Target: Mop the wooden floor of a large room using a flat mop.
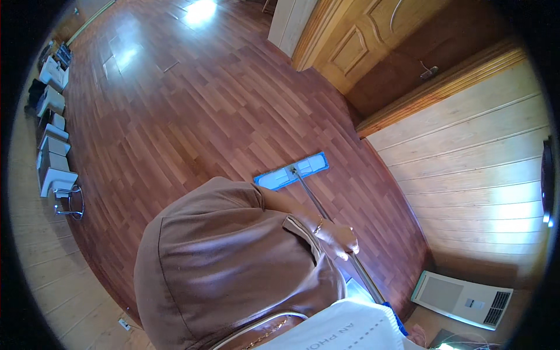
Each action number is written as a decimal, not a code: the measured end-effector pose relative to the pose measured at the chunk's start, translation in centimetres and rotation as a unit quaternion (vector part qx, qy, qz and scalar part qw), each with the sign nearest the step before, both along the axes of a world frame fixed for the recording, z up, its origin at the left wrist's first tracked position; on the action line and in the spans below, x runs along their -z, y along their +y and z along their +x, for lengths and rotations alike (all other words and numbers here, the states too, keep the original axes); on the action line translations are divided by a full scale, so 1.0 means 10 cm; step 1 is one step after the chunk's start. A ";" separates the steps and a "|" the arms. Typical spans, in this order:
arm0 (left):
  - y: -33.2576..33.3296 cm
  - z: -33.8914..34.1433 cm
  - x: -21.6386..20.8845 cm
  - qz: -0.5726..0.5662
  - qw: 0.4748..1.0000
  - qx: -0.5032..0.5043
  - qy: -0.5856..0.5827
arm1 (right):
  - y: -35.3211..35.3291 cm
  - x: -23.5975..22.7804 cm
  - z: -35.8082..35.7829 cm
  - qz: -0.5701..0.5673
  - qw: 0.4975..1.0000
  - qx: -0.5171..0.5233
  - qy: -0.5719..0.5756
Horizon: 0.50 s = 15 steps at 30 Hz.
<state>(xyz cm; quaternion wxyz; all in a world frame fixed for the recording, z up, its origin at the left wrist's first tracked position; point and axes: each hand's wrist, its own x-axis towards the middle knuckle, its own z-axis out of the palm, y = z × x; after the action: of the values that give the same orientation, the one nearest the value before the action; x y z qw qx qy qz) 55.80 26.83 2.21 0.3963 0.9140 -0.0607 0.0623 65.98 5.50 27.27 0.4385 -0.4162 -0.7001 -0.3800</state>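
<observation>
A flat mop (274,180) with a blue-edged, pale head lies on the wood-look floor ahead of me. Its metal pole slants from the head down to the lower right, ending in a blue grip. My left hand (341,240), with a gold bracelet at the wrist, is closed around the middle of the pole. Only a small part of my right hand (416,336) shows at the lower edge, by the blue grip; its fingers appear curled at the pole's top end. My brown sleeve and a white mask cover much of the lower view.
Along the left wall stand several white items (53,166) and a chrome-framed stand (70,202). A wooden door (356,49) is at the upper right, beside a pale panelled wall (461,157). A white floor-standing unit (464,298) with a dark grille is at the lower right.
</observation>
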 end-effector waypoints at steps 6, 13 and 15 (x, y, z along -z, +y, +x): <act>0.20 -0.26 0.16 0.016 0.996 -0.079 -0.039 | -0.12 0.32 0.30 -0.188 0.969 -0.073 0.145; 0.70 -0.54 0.51 0.007 0.970 -0.232 -0.074 | 0.45 0.96 -0.32 -0.151 0.921 -0.053 0.354; 0.83 -0.63 0.55 0.018 0.967 -0.249 -0.053 | 0.66 0.95 -0.48 -0.190 0.904 -0.002 0.382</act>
<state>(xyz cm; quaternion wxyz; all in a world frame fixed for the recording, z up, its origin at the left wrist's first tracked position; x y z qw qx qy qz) 49.53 35.10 -3.29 0.3479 0.9026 0.1471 0.2063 61.21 12.08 17.77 0.5858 -0.6037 -0.5383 -0.0505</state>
